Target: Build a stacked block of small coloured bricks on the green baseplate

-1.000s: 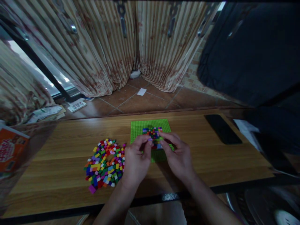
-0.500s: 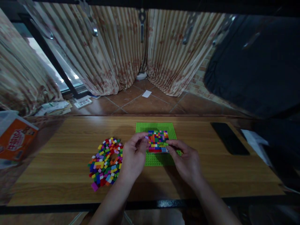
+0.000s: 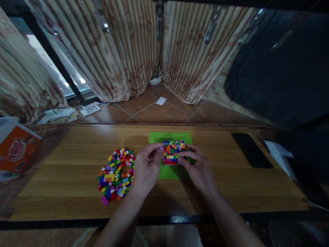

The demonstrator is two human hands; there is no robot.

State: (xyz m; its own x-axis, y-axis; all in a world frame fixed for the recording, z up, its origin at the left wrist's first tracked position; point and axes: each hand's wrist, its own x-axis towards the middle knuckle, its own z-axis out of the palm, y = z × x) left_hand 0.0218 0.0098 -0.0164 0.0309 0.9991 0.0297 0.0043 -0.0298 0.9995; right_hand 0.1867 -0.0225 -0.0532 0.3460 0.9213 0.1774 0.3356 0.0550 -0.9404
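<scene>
A light-green studded baseplate [image 3: 171,175] lies on the table, bearing a block of small multicoloured toy bricks [image 3: 171,151] set in tight rows. At the block's left edge, my left hand [image 3: 147,168] is closed in a pinch on a small purple brick [image 3: 161,148]. My right hand [image 3: 200,168] reaches over the block's right side, thumb and forefinger pressed close together at its lower right part. What lies between those fingertips is too small to make out. Loose bricks [image 3: 110,177] of many colours are heaped left of my left hand.
The wooden table [image 3: 77,171] has a dark front edge. A black phone-like slab [image 3: 252,150] lies at the right, near white paper [image 3: 279,157]. Beyond the left edge stands a plastic tub with an orange label [image 3: 19,147]. Striped curtains [image 3: 133,51] hang behind.
My right hand has shifted left, its fingertips now further over the brick block. My left hand keeps its pinch at the left edge. The whole view has shifted slightly.
</scene>
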